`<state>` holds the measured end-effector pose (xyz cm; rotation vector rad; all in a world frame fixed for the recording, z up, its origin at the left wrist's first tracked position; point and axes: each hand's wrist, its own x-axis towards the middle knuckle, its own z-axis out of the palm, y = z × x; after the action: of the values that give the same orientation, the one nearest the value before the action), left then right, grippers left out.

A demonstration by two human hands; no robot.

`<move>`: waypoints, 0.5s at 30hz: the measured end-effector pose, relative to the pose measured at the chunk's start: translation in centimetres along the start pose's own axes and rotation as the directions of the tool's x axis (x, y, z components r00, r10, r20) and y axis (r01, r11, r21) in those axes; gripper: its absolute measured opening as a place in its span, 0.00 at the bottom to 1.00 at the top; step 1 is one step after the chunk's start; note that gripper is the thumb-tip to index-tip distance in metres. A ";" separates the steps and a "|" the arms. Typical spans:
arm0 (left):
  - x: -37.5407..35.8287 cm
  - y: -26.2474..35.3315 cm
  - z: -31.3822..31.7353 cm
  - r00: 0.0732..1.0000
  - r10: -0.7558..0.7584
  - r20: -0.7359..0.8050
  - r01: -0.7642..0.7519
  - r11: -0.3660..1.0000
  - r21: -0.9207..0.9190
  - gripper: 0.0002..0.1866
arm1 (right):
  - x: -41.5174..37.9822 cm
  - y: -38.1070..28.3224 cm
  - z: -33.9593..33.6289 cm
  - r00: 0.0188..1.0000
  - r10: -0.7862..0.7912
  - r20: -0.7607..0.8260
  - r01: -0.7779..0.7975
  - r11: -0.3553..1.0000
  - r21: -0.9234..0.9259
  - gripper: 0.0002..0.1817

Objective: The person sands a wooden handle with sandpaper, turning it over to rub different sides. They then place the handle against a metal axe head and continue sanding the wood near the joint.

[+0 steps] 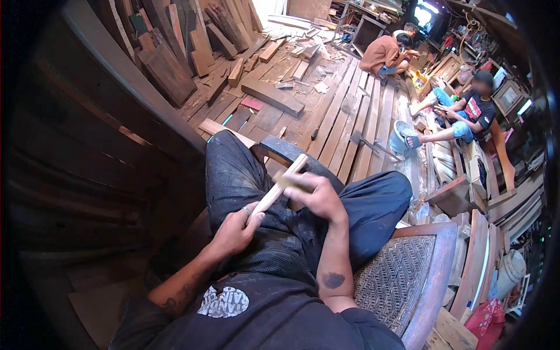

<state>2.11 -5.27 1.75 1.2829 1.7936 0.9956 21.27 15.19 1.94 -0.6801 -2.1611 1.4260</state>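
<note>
Loose timber crowds the space: boards [169, 76] lean in a stack at upper left, and a thick plank [272, 97] lies among offcuts on the floor. Long slats [348, 116] run away from the seated person, with a long-handled tool [373, 144] lying across them near a pale bucket [401, 137]. Beyond the bucket sits a co-worker in a dark printed shirt [479, 111]; farther back, another in a brown shirt [382, 53] crouches with a third person partly hidden behind. At lower right are a woven panel [396, 268] in a wooden frame and a red cloth [489, 324].

The pale wooden stick [272, 199] is held above the person's lap, slanting up and away between the knees, its far end in front of a dark curved piece of wood [303, 156]. It is slim, straight and light in colour, paler than most of the timber around it. The left hand [238, 228] closes around the near end, covering it. The right hand [318, 195] bends its fingers about a brownish object [297, 182] (too blurred to identify) at the stick's upper part, hiding some of it; whether that object touches the wood, I cannot tell.
</note>
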 end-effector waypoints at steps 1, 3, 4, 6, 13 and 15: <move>0.1 -0.7 0.3 0.999 0.035 -0.021 -0.036 0.999 -0.011 0.25 | -0.3 -0.9 0.2 0.986 -0.007 0.168 -0.010 0.995 0.104 0.26; 0.1 -1.1 0.5 0.997 0.065 -0.036 -0.066 0.998 -0.021 0.25 | -0.3 -1.7 0.2 0.921 0.018 0.390 -0.055 0.995 0.085 0.26; 0.1 -1.0 0.5 0.998 0.063 -0.031 -0.064 0.998 -0.019 0.25 | -0.2 -1.2 0.4 0.920 -0.045 0.390 0.010 0.996 0.091 0.27; 0.2 -0.6 0.2 1.000 0.022 -0.009 -0.022 1.000 -0.014 0.25 | -0.2 -0.8 0.0 0.966 0.057 0.253 -0.093 0.987 0.134 0.28; 0.0 -0.1 0.2 1.000 -0.021 0.017 0.021 1.000 -0.021 0.26 | 0.0 -0.3 0.1 0.999 0.043 0.030 -0.045 0.996 0.080 0.27; 0.1 -0.9 0.5 1.000 0.018 -0.003 -0.018 1.000 -0.009 0.26 | 0.0 -1.2 0.3 0.958 -0.045 0.283 0.011 0.993 0.121 0.26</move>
<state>2.13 -5.27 0.71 1.2949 1.7809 1.0139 20.94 14.59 2.91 -0.4197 -2.2638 1.7106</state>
